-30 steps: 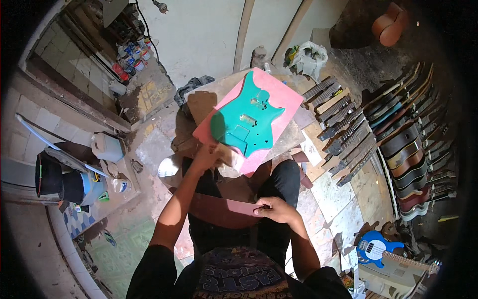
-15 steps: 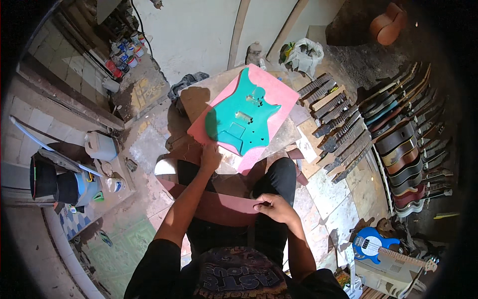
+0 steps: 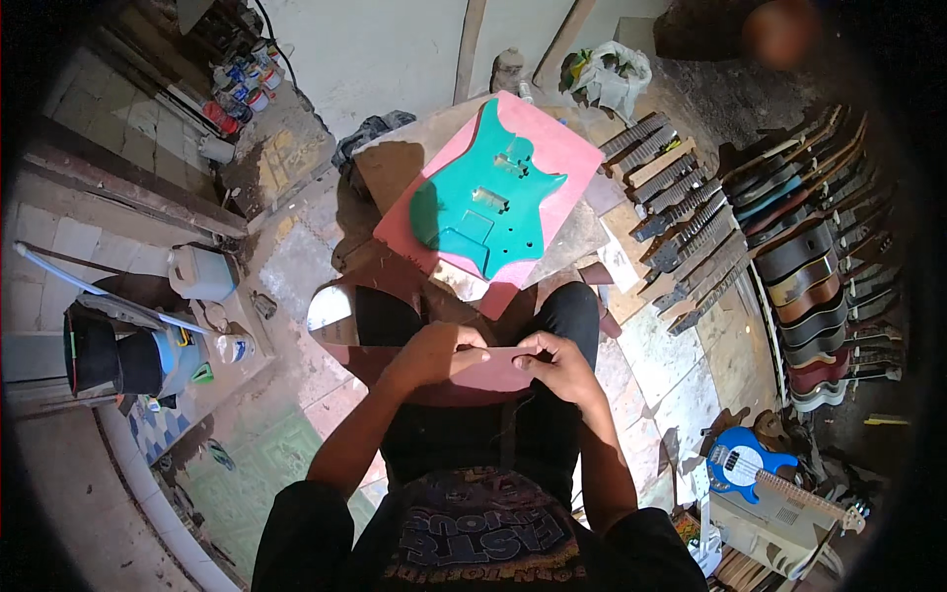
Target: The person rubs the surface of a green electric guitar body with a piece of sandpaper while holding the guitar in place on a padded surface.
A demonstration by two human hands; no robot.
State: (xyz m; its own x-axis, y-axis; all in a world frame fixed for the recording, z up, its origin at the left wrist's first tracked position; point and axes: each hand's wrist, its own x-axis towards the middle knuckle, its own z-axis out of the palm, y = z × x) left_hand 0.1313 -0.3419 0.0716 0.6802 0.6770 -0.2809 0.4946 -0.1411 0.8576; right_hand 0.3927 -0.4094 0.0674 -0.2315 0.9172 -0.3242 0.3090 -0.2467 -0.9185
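A long strip of reddish-brown sandpaper (image 3: 473, 385) stretches across my lap, its left part curling round toward a brightly lit patch by my knee. My left hand (image 3: 436, 357) pinches its upper edge, thumb pointing right. At the strip's right end, my right hand (image 3: 557, 368) grips it between thumb and fingers. Beyond both hands, apart from them, a teal electric guitar body (image 3: 456, 202) with cut-out cavities lies flat on a pink board (image 3: 572, 158). Under the board is a low worktable (image 3: 582, 237).
Guitar necks (image 3: 681, 212) lie in a row to the right, beside a rack of guitar bodies (image 3: 804, 286). A blue bass guitar (image 3: 740, 464) rests at lower right. To the left stand a white jerrycan (image 3: 202, 273) and black buckets (image 3: 91, 345). A white plastic bag (image 3: 612, 79) sits behind.
My left hand has left the near edge of the pink board and come back to the sandpaper, close to my right hand. My right hand has risen slightly with the strip.
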